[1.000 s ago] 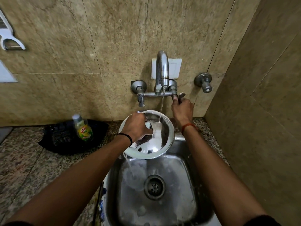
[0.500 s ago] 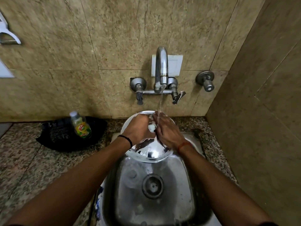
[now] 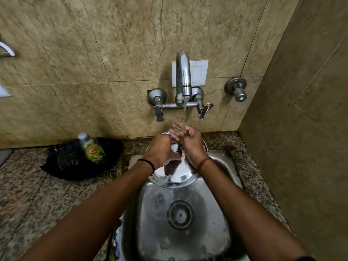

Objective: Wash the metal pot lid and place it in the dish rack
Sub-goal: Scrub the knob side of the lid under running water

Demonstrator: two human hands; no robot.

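Rinsing lid (image 3: 177, 178) under tap (image 3: 183, 78) (water running).

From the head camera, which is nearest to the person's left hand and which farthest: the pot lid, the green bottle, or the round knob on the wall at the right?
1. Pot lid: held in the left hand, over the sink.
2. Green bottle: on the counter to the left, on a black cloth.
3. Round wall knob: up on the tiles, far right of the tap.
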